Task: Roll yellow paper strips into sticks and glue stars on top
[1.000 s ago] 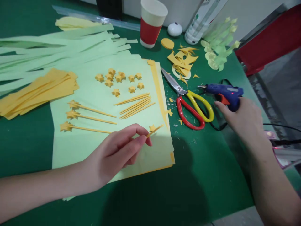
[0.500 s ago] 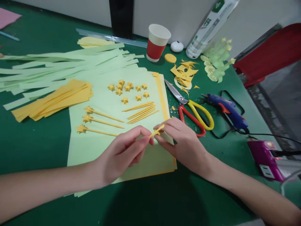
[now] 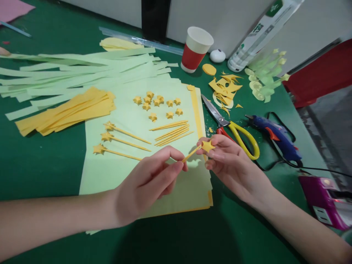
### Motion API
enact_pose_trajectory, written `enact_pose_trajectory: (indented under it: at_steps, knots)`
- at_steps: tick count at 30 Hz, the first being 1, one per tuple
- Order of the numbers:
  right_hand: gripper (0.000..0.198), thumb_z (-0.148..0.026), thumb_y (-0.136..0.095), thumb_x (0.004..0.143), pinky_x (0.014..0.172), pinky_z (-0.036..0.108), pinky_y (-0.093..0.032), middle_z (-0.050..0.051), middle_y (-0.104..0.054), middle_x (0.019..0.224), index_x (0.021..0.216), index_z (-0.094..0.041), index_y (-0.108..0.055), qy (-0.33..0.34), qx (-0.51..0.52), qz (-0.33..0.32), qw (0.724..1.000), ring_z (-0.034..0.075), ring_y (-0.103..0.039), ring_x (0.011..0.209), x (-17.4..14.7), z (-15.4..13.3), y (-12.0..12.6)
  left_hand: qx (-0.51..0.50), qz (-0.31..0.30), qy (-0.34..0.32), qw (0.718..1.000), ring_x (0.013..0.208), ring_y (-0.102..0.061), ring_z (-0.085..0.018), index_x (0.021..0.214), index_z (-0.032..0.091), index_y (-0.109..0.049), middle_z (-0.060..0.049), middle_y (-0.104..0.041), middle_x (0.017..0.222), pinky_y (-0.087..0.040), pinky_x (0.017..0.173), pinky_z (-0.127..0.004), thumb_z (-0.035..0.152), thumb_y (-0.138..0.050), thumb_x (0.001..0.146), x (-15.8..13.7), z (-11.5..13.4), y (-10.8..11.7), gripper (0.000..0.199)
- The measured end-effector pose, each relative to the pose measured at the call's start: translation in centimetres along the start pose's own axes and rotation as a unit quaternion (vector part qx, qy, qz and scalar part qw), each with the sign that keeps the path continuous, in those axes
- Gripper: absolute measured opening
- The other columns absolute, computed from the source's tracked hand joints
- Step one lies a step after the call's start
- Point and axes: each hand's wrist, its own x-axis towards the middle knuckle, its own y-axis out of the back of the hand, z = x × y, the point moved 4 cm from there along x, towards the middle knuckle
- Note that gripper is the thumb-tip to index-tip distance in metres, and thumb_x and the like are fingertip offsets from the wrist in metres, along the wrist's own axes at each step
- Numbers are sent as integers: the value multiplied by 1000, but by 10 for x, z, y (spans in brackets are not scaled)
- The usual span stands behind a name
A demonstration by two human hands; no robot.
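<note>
My left hand (image 3: 154, 176) pinches a thin yellow paper stick (image 3: 191, 154), its far end pointing up to the right. In the fingers of my right hand (image 3: 231, 161) is a yellow paper star (image 3: 208, 146), close to the stick's tip; whether they touch I cannot tell. Below both hands lies a stack of pale green paper sheets (image 3: 110, 179). On it rest several small folded stars (image 3: 153, 117), several loose yellow sticks (image 3: 173, 132), and three sticks with stars on their ends (image 3: 126, 145).
Scissors (image 3: 220, 117), a blue glue gun (image 3: 275, 135) and a purple power socket (image 3: 321, 201) lie right. Behind are a paper cup (image 3: 196, 49), yellow scraps (image 3: 225, 90) and a paper flower (image 3: 264, 79). Green strips (image 3: 82, 69) and yellow strips (image 3: 68, 110) lie left. Another person's fingertip (image 3: 4, 52) shows far left.
My right hand has turned and lifted, now showing the star between its fingers near the stick's tip. The view has shifted slightly, so the table's things appear farther right.
</note>
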Motion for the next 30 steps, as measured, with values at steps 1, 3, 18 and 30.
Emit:
enact_pose_trajectory:
  at_steps: [1,3,18,30]
  knots:
    - [15,-11,-62,75,58,6,-51,-5,-64,88,78,-25,-65,-2,3,-3,1000,4,-63,80,0,0,-1,-1,3,-2,1000,39,-20,-4,78,17,-44,11,-29,44,-16,39,-19,32,-34,87,0,0,0,19]
    - [11,-14,-63,74,54,5,-50,-6,-64,84,75,-25,-65,-8,9,-3,1000,4,-64,76,-1,-1,-3,0,11,-5,1000,39,-20,-4,79,17,-44,11,-30,45,-17,39,-19,30,-36,85,0,0,0,17]
    - [11,-23,-66,73,56,11,-51,-4,-64,79,82,-31,-68,44,-65,-3,997,4,-58,65,-6,1,-8,31,-33,-2,999,38,-22,-5,79,19,-43,10,-26,45,-15,37,-21,31,-38,83,-1,1,-2,14]
    - [21,-16,-65,73,58,12,-51,-6,-66,88,83,-34,-67,99,-155,29,983,4,-58,67,-13,-3,-8,44,-50,2,998,38,-21,-5,79,19,-43,10,-25,44,-13,37,-20,30,-39,83,0,-1,-2,12]
